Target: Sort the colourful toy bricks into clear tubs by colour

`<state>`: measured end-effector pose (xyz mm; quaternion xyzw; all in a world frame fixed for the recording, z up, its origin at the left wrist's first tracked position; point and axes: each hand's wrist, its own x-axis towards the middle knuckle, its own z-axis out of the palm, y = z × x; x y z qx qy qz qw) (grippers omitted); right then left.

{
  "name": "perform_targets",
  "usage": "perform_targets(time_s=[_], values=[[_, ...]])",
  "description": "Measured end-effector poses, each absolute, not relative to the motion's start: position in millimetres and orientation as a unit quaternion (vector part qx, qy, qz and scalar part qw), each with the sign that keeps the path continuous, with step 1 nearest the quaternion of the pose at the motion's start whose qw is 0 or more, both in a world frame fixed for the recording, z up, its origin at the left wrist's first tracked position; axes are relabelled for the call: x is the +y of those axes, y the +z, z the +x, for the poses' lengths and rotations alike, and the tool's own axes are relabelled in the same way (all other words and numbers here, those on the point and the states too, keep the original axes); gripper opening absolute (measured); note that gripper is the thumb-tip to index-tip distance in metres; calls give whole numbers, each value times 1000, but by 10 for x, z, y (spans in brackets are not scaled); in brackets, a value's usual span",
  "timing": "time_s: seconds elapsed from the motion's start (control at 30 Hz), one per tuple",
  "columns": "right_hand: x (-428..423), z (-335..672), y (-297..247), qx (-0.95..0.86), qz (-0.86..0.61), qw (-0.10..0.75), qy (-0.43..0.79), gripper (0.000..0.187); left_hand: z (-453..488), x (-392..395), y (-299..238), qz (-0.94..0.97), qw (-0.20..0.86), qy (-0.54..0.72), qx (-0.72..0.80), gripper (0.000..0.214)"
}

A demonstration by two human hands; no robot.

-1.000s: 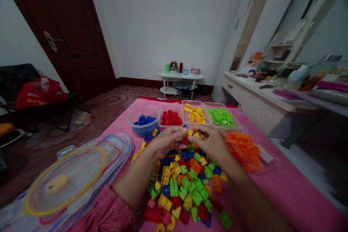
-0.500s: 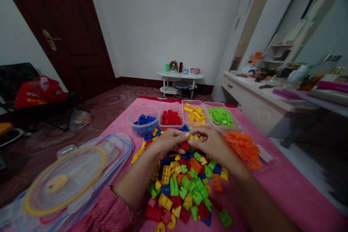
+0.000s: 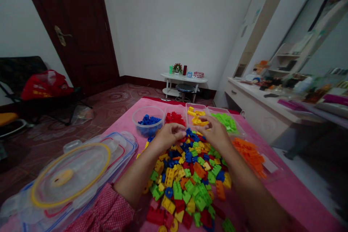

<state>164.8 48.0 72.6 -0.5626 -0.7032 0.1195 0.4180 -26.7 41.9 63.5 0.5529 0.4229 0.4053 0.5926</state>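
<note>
My left hand (image 3: 169, 137) hovers over the far left part of a heap of mixed toy building bricks (image 3: 187, 174). Its thumb and forefinger are curved and apart, with nothing clear between them; a bit of red shows just below the thumb. At the front of the yellow bricks' box (image 3: 196, 106), my right hand (image 3: 216, 133) has its fingers bent around a small yellow brick (image 3: 207, 126), partly hidden by the fingers. Red bricks (image 3: 174, 118) lie in the clear box beyond my left hand.
Blue bricks sit in a round clear tub (image 3: 148, 130). Green bricks (image 3: 225, 121) and orange bricks (image 3: 248, 154) are in boxes at right. Stacked clear lids (image 3: 81, 174) lie at left on the pink cloth (image 3: 293, 188). A dressing table (image 3: 258, 105) stands beyond on the right.
My hands have come apart from their meeting point over the heap. The right has gone forward to the yellow box, the left slightly forward. The view has shifted a little.
</note>
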Motion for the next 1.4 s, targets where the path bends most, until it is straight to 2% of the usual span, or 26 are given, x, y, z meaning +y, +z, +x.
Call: perform_targets(time_s=[0.13,0.27,0.37,0.47,0.6,0.73,0.97,1.13,1.23,1.3,1.4], values=[[239,1424,575,-743,-494,389,230,33,-226,452,580,530,601,450,395,33],[316,1454,409,-765,-533,327,156,29,-257,528,490,549,540,447,456,21],[432,1541,263,-758,-586,252,139,31,-326,564,437,640,400,384,532,22],[472,1576,151,-760,-590,232,140,33,-380,536,423,721,218,278,596,23],[440,1547,127,-777,-573,221,140,37,-391,454,476,733,121,146,653,24],[409,1531,170,-782,-582,187,123,38,-386,422,530,761,111,81,634,27],[395,1578,221,-775,-608,129,113,31,-430,454,468,771,93,63,627,22],[370,1618,291,-778,-602,129,122,28,-464,481,424,798,67,42,597,21],[357,1670,316,-775,-588,154,171,25,-485,520,380,806,61,60,586,19],[349,1713,329,-773,-573,170,214,25,-520,564,360,809,90,81,574,16],[342,1748,361,-763,-565,205,240,25,-590,639,376,804,187,137,547,12]])
